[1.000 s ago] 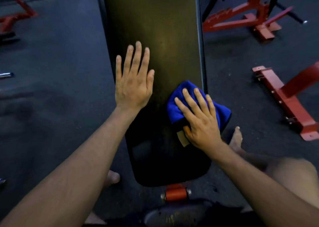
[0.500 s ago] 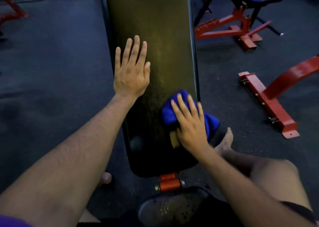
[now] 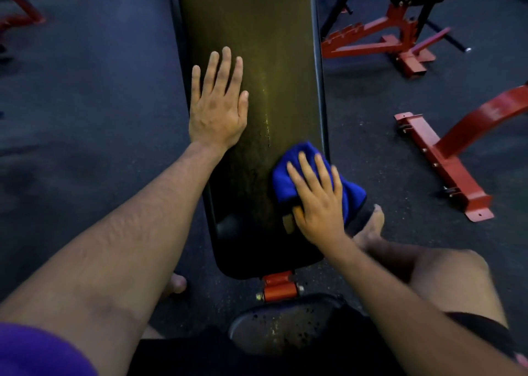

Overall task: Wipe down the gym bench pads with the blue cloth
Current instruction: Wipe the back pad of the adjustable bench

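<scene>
Nearest, the seat pad (image 3: 285, 327) sits just beyond the person's lap. Past it, the right hand (image 3: 317, 201) presses flat, fingers straight and spread, on the blue cloth (image 3: 297, 161) at the right edge of the back pad (image 3: 257, 61). Farther, the left hand (image 3: 218, 104) rests flat and open-fingered along that pad's left edge. The pad's long axis runs near to far.

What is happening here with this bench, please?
A person is wiping a gym bench. The right hand presses a blue cloth flat against the long back pad, near its right edge and lower end. The left hand rests flat on the left side of the same pad, fingers straight, holding nothing. The seat pad below shows droplets or specks. Red gym frames stand on the floor to the right.
</scene>
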Motion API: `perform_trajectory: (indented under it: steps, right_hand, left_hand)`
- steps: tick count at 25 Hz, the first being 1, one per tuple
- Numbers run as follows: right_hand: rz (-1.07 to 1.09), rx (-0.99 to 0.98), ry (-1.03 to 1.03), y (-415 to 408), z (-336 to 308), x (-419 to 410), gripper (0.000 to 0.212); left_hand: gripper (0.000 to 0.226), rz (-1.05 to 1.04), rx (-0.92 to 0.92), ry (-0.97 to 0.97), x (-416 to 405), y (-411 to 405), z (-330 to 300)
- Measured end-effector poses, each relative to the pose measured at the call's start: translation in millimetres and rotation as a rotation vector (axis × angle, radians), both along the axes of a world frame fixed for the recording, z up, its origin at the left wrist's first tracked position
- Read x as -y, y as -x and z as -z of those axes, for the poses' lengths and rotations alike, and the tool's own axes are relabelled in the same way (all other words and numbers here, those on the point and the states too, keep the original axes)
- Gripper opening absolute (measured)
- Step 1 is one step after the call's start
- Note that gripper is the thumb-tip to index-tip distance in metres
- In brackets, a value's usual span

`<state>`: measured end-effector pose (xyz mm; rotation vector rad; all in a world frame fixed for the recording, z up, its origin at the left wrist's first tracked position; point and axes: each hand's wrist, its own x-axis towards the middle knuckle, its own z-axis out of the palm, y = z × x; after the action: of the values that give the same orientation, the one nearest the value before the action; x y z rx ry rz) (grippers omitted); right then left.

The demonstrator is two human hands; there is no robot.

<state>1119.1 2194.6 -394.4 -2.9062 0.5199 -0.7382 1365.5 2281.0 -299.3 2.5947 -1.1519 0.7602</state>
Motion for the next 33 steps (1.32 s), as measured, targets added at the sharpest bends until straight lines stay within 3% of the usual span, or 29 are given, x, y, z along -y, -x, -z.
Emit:
perform_trajectory:
  steps: [4, 7, 11, 16, 19, 25, 28, 33]
  right_hand:
    - [-0.078, -0.153, 0.032, 84.0, 80.3, -42.0, 0.094]
    - [-0.125, -0.194, 0.033, 88.4, 89.2, -36.6, 0.090]
    - [-0.065, -0.111, -0.026, 54.9, 52.0, -33.9, 0.089]
    - [0.025, -0.021, -0.052, -62.3, -53.4, 18.2, 0.074]
    - [0.020, -0.008, 0.009, -81.8, -66.9, 35.6, 0.072]
    - [-0.067, 0.005, -0.021, 24.3, 19.6, -2.9, 0.083]
    - [-0.130, -0.124, -0.005, 83.8, 70.1, -29.1, 0.096]
    - [-0.285, -0.218, 0.022, 106.6, 72.5, -21.9, 0.105]
  left_hand:
    - [0.062, -0.009, -0.005, -0.022, -1.6, 2.4, -2.2]
    - [0.062, -0.009, -0.004, -0.022, -0.8, 3.1, -3.5]
    - [0.061, -0.018, 0.010, -0.017, -0.9, 1.5, -0.7]
    - [0.060, -0.004, 0.001, -0.010, 0.1, 2.9, -0.7]
    - [0.060, -0.009, 0.008, -0.009, -1.2, 3.1, -1.6]
    - [0.060, -0.010, -0.006, -0.025, -2.1, 3.5, -2.6]
    - [0.060, -0.006, -0.011, -0.040, -3.3, 5.3, -5.6]
    - [0.062, 0.074, -0.021, -0.098, -13.4, -2.1, -15.2]
